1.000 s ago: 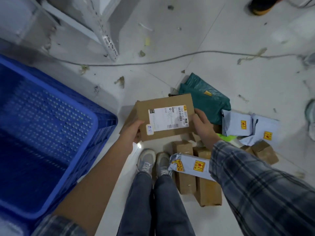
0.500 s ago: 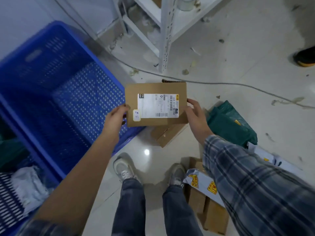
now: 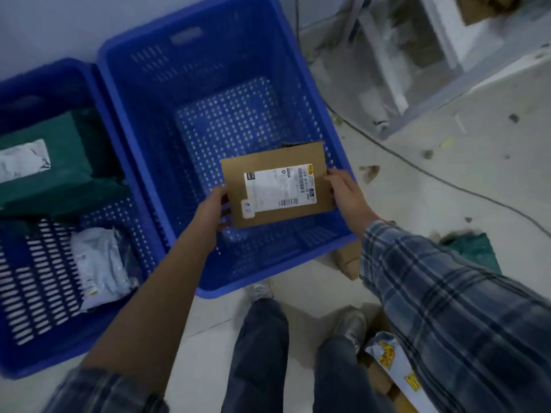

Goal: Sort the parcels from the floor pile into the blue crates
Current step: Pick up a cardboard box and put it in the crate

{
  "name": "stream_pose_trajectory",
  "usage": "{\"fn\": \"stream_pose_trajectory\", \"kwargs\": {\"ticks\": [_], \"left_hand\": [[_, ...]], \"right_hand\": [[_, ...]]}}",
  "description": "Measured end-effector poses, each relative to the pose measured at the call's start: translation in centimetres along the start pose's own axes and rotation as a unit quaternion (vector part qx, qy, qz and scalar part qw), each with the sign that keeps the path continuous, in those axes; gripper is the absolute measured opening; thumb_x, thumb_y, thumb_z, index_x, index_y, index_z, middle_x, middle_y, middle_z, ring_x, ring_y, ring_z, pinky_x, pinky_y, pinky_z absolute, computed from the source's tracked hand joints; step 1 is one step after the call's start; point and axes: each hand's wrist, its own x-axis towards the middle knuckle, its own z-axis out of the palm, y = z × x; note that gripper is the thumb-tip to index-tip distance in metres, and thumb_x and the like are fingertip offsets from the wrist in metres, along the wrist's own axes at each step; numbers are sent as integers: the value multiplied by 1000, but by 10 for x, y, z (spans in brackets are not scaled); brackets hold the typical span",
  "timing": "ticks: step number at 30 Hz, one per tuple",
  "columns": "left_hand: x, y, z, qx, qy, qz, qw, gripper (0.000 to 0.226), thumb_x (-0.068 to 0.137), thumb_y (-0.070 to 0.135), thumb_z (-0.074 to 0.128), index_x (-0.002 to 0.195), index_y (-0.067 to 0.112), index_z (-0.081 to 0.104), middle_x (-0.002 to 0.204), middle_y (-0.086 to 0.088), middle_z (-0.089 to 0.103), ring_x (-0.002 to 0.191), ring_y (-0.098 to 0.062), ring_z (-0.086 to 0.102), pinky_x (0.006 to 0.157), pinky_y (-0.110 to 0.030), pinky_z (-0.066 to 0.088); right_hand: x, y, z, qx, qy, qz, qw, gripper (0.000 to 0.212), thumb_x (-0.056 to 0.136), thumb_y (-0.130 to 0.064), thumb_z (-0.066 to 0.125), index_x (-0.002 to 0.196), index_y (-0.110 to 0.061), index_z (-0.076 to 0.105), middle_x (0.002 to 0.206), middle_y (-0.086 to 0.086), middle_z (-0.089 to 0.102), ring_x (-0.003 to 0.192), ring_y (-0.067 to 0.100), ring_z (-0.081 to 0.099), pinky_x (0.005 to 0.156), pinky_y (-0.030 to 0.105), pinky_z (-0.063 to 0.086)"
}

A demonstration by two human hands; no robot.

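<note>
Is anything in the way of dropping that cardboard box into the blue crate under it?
Nothing visible. Both hands, left hand and right hand, hold the cardboard box over the right crate, whose perforated bottom shows bare beneath it.

A brown flat cardboard parcel [image 3: 277, 183] bears a white printed label [image 3: 278, 189]; at nine o'clock, blue perforated plastic crates [image 3: 143, 120]; at four o'clock, a blue-and-white plaid fabric sleeve [image 3: 447, 308].
</note>
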Motion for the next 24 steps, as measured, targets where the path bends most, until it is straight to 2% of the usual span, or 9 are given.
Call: {"fn": "stream_pose_trajectory", "kwargs": {"ticks": [3,5,7,9,10,13,17,20,24], "left_hand": [[31,-16,-20,-5,5,-48,999,50,96,41,41,136,13,48,131,-13,56,102,-28,56,89,-41,47],[53,-29,-28,-17,-12,-61,998,40,97,46,38,121,21,58,108,-3,63,98,-24,58,98,-43,45],[71,-44,-30,-48,-11,-83,995,30,96,47,41,100,26,63,93,4,62,87,-17,60,91,-38,50],[90,-58,-33,-61,6,-100,993,38,95,43,43,118,18,60,104,-2,64,92,-20,61,87,-35,51],[100,-65,-33,-58,10,-104,993,48,94,44,43,131,14,52,120,-7,61,106,-25,59,96,-39,48],[133,-87,-31,-46,57,-148,986,61,93,42,47,144,11,36,147,-13,38,132,-32,40,110,-45,35],[169,-117,-24,-62,105,-163,979,59,93,34,49,143,8,34,144,-17,39,128,-34,44,105,-41,40],[186,-140,-21,-63,103,-147,982,50,93,28,47,137,5,42,137,-19,46,119,-34,51,85,-30,44],[195,-153,-17,-44,119,-105,986,40,93,22,45,127,1,51,128,-23,53,111,-30,54,88,-34,45]], "right_hand": [[31,11,34,-40,-60,57,996,37,92,-45,40,119,-25,56,129,1,56,115,21,53,104,45,42],[52,20,54,-69,-90,87,990,45,91,-50,39,124,-25,54,129,0,55,116,21,54,104,47,42],[70,33,70,-77,-95,123,985,43,89,-52,41,120,-27,58,124,-2,58,112,20,57,99,46,46],[86,45,89,-72,-93,153,981,30,90,-48,42,100,-32,66,109,-5,63,98,16,62,85,39,51],[96,52,99,-75,-98,163,979,28,91,-47,42,94,-32,66,104,-5,64,94,15,63,83,38,51],[118,81,122,-113,-121,180,970,46,88,-49,42,121,-21,59,126,1,59,111,23,59,100,47,46],[133,106,146,-133,-147,198,960,50,85,-52,38,119,-19,51,128,6,52,118,28,52,104,51,41],[140,119,155,-137,-131,212,959,56,91,-49,36,136,-16,46,136,7,51,124,28,50,106,50,40],[143,137,156,-178,-142,224,948,57,93,-53,26,137,-19,40,141,4,44,133,29,41,110,51,34]]}}
